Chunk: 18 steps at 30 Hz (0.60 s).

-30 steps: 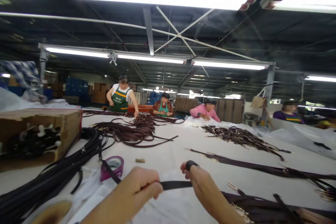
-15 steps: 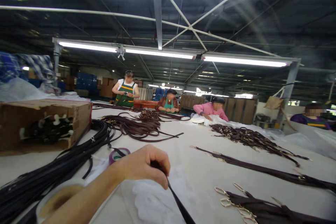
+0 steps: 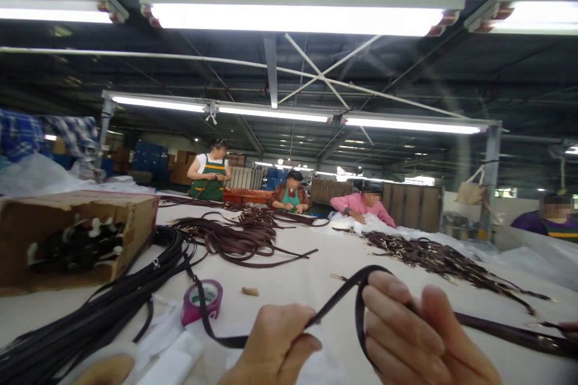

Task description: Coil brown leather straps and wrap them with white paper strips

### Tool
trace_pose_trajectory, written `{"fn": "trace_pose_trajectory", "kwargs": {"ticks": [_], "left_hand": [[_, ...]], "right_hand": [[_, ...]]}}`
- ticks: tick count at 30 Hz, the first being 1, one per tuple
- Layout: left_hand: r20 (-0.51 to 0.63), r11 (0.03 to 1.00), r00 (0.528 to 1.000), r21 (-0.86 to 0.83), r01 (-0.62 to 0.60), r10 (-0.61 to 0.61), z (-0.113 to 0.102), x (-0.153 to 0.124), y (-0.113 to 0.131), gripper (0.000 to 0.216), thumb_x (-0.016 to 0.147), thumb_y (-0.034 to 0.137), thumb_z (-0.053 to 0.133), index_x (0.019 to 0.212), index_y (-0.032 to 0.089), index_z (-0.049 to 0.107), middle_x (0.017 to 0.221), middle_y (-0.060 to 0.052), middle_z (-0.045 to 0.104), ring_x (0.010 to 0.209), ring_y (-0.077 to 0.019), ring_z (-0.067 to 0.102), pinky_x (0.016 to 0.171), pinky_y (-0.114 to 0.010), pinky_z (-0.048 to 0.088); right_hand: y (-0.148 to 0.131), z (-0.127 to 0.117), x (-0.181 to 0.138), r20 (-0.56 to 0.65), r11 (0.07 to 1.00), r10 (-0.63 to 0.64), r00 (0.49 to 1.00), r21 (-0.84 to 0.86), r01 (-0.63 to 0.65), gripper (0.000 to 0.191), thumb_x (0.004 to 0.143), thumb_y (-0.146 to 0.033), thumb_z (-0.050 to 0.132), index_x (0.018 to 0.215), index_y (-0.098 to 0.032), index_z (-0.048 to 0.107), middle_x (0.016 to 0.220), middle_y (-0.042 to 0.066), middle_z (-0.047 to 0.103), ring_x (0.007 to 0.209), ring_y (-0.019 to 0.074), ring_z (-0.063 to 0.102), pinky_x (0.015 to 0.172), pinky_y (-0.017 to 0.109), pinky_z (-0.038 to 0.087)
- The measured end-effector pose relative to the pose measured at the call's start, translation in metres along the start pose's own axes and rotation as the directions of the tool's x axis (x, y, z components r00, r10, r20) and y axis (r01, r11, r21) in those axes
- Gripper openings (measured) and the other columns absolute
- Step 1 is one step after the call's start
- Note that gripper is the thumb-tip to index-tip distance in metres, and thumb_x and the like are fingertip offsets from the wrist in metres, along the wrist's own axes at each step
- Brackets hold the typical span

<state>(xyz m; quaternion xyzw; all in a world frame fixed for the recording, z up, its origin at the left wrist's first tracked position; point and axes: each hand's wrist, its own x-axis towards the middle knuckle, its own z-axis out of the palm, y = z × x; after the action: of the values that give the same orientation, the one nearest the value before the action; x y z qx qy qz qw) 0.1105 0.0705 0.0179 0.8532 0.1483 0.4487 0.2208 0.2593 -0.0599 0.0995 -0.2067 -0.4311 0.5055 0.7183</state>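
Note:
A narrow black strap (image 3: 336, 301) runs between my two hands above the table. My left hand (image 3: 271, 340) pinches it between thumb and fingers at the lower middle. From there its tail passes left, over a purple tape roll (image 3: 187, 311), toward a bundle of long black straps (image 3: 90, 307). On the right, my right hand (image 3: 406, 328) has its fingers curled round the strap, which bends in a loop over them. Behind my right hand, a dark strap (image 3: 492, 325) lies across the table to the right edge.
An open cardboard box (image 3: 143, 225) with black-and-white pieces stands left. Brown straps (image 3: 244, 237) and a pile of straps with metal clips (image 3: 419, 252) lie farther off. Several co-workers sit or stand beyond the table. A small tan piece (image 3: 250, 292) lies near the tape.
My right hand has come into view with the strap looped over its fingers. My left hand is now lower and a little farther right. The camera has tilted up.

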Motion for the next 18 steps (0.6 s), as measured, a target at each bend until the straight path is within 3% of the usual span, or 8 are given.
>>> {"fn": "trace_pose_trajectory", "kwargs": {"ticks": [2,5,8,10,12,14,18], "left_hand": [[0.038,1.0,0.999,0.016,-0.01,0.01,0.007,-0.002,-0.005,0.05,0.094,0.059,0.026,0.077,0.023,0.057,0.069,-0.006,0.059,0.065,-0.0195,0.053,0.065,-0.03,0.04],[0.068,0.998,0.996,-0.042,0.055,-0.052,0.009,0.0,-0.003,0.05,0.094,0.06,0.024,0.068,0.023,0.045,0.059,0.0,0.045,0.054,-0.0151,0.044,0.056,-0.029,0.032],[0.159,0.984,0.984,-0.15,0.101,-0.077,0.004,-0.001,0.005,0.048,0.093,0.058,0.026,0.069,0.022,0.045,0.057,0.003,0.038,0.053,-0.0132,0.042,0.054,-0.026,0.032],[0.213,0.971,0.971,-0.19,0.148,-0.107,0.0,-0.003,0.009,0.045,0.093,0.055,0.029,0.067,0.021,0.046,0.053,0.004,0.037,0.05,-0.0121,0.041,0.053,-0.024,0.033],[0.242,0.965,0.96,-0.181,0.189,-0.143,-0.006,-0.007,0.011,0.04,0.091,0.048,0.034,0.066,0.021,0.048,0.052,0.005,0.039,0.049,-0.0115,0.043,0.051,-0.023,0.033],[0.27,0.971,0.951,-0.142,0.194,-0.151,-0.015,-0.009,0.014,0.033,0.089,0.039,0.039,0.065,0.02,0.052,0.054,0.004,0.045,0.052,-0.0114,0.047,0.053,-0.021,0.035],[0.375,0.983,0.915,-0.042,0.179,-0.151,-0.05,-0.002,0.022,0.024,0.086,0.027,0.049,0.065,0.019,0.058,0.058,0.005,0.052,0.058,-0.0103,0.052,0.055,-0.019,0.035]], "right_hand": [[0.007,0.006,0.012,0.066,0.997,-0.081,0.995,0.004,0.081,0.026,0.081,-0.048,0.07,0.088,-0.024,0.068,0.063,-0.005,0.038,0.045,0.0084,0.033,0.045,0.02,0.048],[0.02,0.004,0.027,0.103,0.974,-0.196,0.975,-0.098,0.206,0.03,0.084,-0.047,0.068,0.101,-0.023,0.069,0.07,-0.003,0.046,0.059,0.0114,0.046,0.076,0.032,0.058],[0.036,-0.004,0.038,0.124,0.925,-0.314,0.941,-0.184,0.333,0.03,0.089,-0.047,0.063,0.107,-0.023,0.068,0.07,-0.004,0.05,0.06,0.0099,0.047,0.098,0.047,0.051],[0.045,-0.009,0.04,0.212,0.844,-0.34,0.916,-0.361,0.397,0.028,0.093,-0.046,0.058,0.111,-0.025,0.065,0.071,-0.004,0.054,0.062,0.0109,0.051,0.101,0.048,0.048],[0.051,-0.015,0.041,0.306,0.686,-0.28,0.91,-0.599,0.413,0.026,0.098,-0.041,0.05,0.116,-0.026,0.061,0.08,-0.001,0.061,0.071,0.0139,0.058,0.095,0.041,0.051],[0.051,-0.023,0.04,0.395,0.456,-0.184,0.9,-0.777,0.434,0.024,0.1,-0.034,0.044,0.119,-0.026,0.056,0.094,0.004,0.067,0.085,0.018,0.065,0.086,0.035,0.054],[0.049,-0.047,0.043,0.526,-0.052,-0.097,0.845,-0.851,0.523,0.026,0.094,-0.026,0.048,0.117,-0.021,0.059,0.106,0.012,0.073,0.099,0.0261,0.069,0.085,0.038,0.056]]}}
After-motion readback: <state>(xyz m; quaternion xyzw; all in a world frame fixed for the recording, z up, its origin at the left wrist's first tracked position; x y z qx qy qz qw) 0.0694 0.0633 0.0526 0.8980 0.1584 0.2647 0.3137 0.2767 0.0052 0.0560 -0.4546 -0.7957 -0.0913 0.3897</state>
